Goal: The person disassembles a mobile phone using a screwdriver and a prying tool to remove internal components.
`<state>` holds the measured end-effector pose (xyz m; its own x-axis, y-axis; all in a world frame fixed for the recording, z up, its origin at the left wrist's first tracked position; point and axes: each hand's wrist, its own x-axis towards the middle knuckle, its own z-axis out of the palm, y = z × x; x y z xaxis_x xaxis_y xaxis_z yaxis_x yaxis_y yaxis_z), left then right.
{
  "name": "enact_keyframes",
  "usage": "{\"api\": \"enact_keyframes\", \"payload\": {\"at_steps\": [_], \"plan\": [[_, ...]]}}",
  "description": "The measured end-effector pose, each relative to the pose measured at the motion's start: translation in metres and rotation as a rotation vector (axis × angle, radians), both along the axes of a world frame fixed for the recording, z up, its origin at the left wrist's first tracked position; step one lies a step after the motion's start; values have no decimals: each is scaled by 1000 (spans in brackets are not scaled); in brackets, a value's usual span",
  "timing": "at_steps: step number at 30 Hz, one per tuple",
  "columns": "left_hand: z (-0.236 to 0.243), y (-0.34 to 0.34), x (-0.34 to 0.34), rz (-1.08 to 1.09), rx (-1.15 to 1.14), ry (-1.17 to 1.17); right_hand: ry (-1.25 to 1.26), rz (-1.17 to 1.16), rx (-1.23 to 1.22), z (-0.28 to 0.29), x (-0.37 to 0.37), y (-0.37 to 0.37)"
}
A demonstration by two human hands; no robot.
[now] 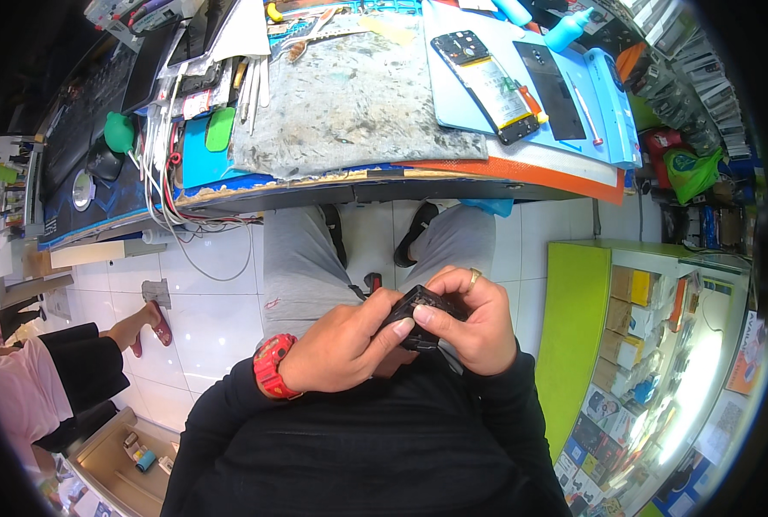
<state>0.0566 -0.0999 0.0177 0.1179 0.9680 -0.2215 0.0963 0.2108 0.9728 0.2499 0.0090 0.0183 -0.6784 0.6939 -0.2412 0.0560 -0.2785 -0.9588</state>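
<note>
Above my lap, both hands grip a small black boxy object [420,299] with an angular edge; its exact kind I cannot make out. My left hand [339,346], with a red watch [271,366] on the wrist, holds its left side, thumb resting on the near face. Wrapped round the right side is my right hand [480,326], a ring on one finger and its thumb pressed on top. The fingers cover much of the object. On the bench beyond lies an opened phone [487,86] with its battery showing, and a small screwdriver [530,102] beside it.
A stained grey mat [341,99] covers the middle of the bench [375,175]. Cables [164,172] hang over its front edge at left. A black phone panel [549,90] lies at right. At left is another person [82,370]; a lit display case [659,345] stands at right.
</note>
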Motion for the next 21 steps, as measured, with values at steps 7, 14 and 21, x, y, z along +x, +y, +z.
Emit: {"api": "enact_keyframes", "payload": {"at_steps": [7, 14, 21], "plan": [[6, 0, 3, 177, 60, 61, -211, -179, 1397, -8, -1, -10], [7, -2, 6, 150, 98, 218, -228, -139, 1454, -20, -4, -20], [9, -2, 6, 143, 80, 220, -254, -129, 1468, -17, -6, -21]]}}
